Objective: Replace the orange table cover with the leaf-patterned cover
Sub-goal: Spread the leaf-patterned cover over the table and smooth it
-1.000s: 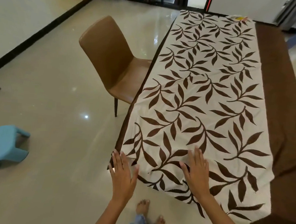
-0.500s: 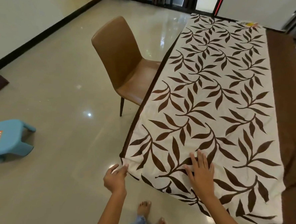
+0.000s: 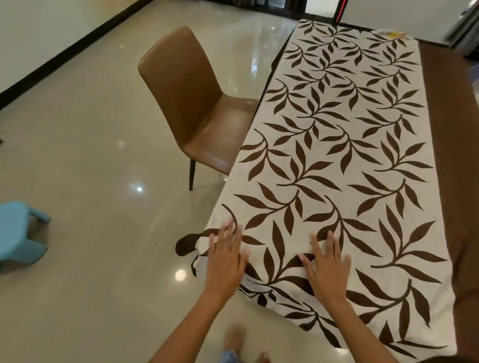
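Note:
The leaf-patterned cover [image 3: 343,165], white with brown leaves and a brown border, lies spread along the long table. My left hand [image 3: 226,257] lies flat with straight fingers on the cover's near left corner. My right hand [image 3: 327,266] presses flat on the cover a little to the right, near the table's front edge. A small fold of the brown border [image 3: 185,242] sticks out at the corner, left of my left hand. No orange cover shows in this view.
A brown chair [image 3: 190,102] stands at the table's left side, its seat partly under the edge. A blue plastic stool [image 3: 5,231] sits on the glossy floor at far left. My bare feet [image 3: 247,353] are below the table's front edge.
My left hand let go of the cover's corner, which it pinched half a second ago, and now lies flat on it. The cover's left edge has shifted over the table side.

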Tool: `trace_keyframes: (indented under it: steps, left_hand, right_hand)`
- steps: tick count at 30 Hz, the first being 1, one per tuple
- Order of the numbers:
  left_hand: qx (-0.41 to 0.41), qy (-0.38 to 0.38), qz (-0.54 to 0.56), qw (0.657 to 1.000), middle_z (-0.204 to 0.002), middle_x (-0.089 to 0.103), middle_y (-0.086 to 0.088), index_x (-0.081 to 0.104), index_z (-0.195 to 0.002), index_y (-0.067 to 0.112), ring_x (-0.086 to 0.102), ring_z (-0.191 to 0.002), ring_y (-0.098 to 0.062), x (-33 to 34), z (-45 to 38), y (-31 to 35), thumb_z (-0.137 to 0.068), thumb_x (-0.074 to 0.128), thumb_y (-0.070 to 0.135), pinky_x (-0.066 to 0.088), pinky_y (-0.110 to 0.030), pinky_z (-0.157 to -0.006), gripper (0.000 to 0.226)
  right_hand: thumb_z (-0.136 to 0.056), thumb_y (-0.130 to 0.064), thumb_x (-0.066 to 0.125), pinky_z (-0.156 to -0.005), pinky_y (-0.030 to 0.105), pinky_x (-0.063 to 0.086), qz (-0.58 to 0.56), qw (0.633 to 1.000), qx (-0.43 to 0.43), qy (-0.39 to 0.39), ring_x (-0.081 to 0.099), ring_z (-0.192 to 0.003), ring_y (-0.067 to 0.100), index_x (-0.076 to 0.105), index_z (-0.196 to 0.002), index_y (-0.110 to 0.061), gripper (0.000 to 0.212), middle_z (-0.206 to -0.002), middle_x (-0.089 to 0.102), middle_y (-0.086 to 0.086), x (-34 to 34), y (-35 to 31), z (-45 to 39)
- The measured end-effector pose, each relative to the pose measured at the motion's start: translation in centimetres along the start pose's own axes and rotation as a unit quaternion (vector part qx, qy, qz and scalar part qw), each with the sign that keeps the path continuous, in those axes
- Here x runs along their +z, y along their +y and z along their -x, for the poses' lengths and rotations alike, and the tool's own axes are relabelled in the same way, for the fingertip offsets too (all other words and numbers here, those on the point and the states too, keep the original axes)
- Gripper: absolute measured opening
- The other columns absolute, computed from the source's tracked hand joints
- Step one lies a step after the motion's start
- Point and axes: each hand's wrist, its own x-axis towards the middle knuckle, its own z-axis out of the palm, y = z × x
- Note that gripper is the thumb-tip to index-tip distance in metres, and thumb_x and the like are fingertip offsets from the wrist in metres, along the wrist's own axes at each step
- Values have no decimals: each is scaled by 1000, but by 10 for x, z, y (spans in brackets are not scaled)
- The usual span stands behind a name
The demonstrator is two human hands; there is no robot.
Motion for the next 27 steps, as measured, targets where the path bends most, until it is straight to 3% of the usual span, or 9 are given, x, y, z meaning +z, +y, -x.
trace_keyframes:
  steps: [2,4,8,14,18,20,24,27]
  left_hand:
    - [73,-41,-41,996,-160,5,-6,13,-152,18,2,-147,-22,13,-19,12,-101,12,48,4,-43,-118,59]
    - [94,-73,-69,991,-160,7,-6,13,-152,19,6,-147,-23,26,-29,13,-101,10,51,13,-47,-118,61]
    - [98,-91,-102,986,-160,6,-9,15,-152,17,7,-147,-25,41,-30,7,-100,10,54,10,-48,-114,64]
    - [119,-85,-96,985,-159,9,-11,19,-152,16,7,-147,-26,44,-25,8,-97,15,59,11,-50,-115,70]
    - [82,-77,-85,990,-158,12,-16,22,-151,16,11,-145,-31,47,-11,17,-95,20,60,13,-58,-113,71]
    - [66,-76,-74,992,-157,13,-17,22,-150,16,12,-145,-33,48,-12,38,-95,18,59,16,-60,-111,70]
    - [180,-106,-17,978,-160,0,-9,11,-153,19,-2,-147,-25,69,-19,122,-99,14,55,8,-51,-115,64]
    - [283,-139,-6,949,-160,1,-6,8,-153,21,-2,-147,-20,103,-21,197,-100,13,53,2,-47,-119,62]
  right_hand:
    - [-91,-66,15,-106,61,23,-12,1000,13,9,14,-143,29,23,-148,-25,71,-156,15,10,1,2,4]
    - [-92,-65,16,-107,60,23,-10,1000,-5,7,12,-144,26,23,-148,-25,69,-157,12,7,4,5,9]
    - [-93,-62,13,-110,58,22,20,999,-24,0,6,-145,24,17,-150,-27,66,-159,3,5,5,30,17]
    - [-91,-65,15,-112,57,16,-13,990,139,29,6,-145,27,9,-151,-27,71,-159,4,7,4,69,41]
    - [-93,-65,12,-115,50,10,-65,994,82,37,-1,-146,20,7,-150,-25,70,-159,-2,1,4,80,61]
    - [-93,-65,11,-117,45,12,-104,988,99,64,-1,-146,16,7,-150,-25,70,-159,1,-1,-1,101,66]
    - [-94,-62,10,-114,52,19,-101,969,210,87,6,-145,23,19,-149,-21,69,-158,12,7,-10,160,68]
    - [-96,-56,16,-111,53,24,-79,981,162,70,11,-145,22,24,-148,-24,62,-157,16,6,-14,195,75]
